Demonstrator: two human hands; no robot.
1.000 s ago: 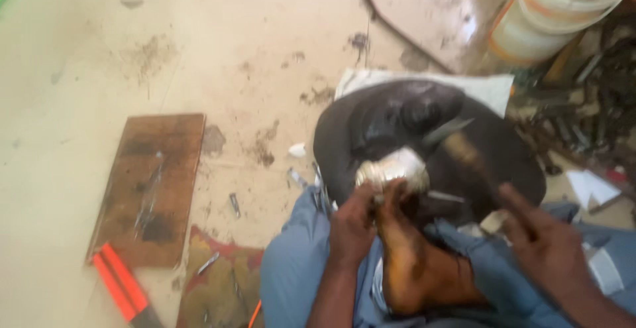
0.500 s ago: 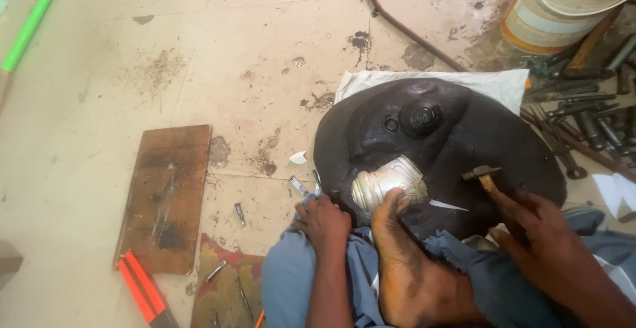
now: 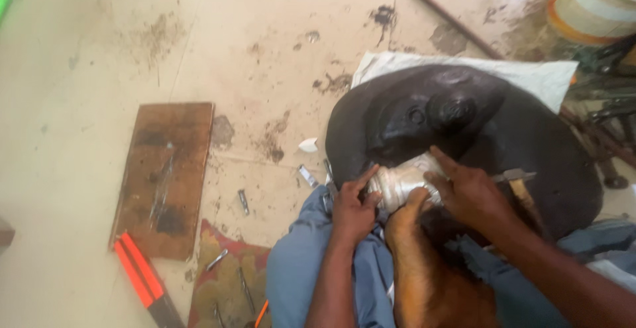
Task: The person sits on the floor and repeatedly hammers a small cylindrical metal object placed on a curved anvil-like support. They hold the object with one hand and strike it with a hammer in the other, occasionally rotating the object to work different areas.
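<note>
A ribbed silver metal vessel [image 3: 397, 183] lies on its side against a large black domed block [image 3: 464, 112]. My left hand [image 3: 353, 210] grips its left end, index finger stretched along it. My right hand [image 3: 469, 192] presses down on its right end with fingers spread. My bare foot [image 3: 414, 235] pushes against the vessel from below, between the two hands. A small hammer [image 3: 518, 177] with a wooden handle lies on the block just right of my right hand, partly under the wrist.
A worn wooden board [image 3: 165, 175] lies on the stained floor at left, with red-handled cutters [image 3: 140, 280] below it. Small metal punches lie on a patterned mat [image 3: 228, 281]. White cloth [image 3: 540, 79] sits under the block. A striped bucket [image 3: 596, 3] and dark tools [image 3: 609, 112] stand at right.
My right hand has moved left from the hammer onto the vessel's right end. My left hand has shifted up onto the vessel's left end. The view has tilted slightly.
</note>
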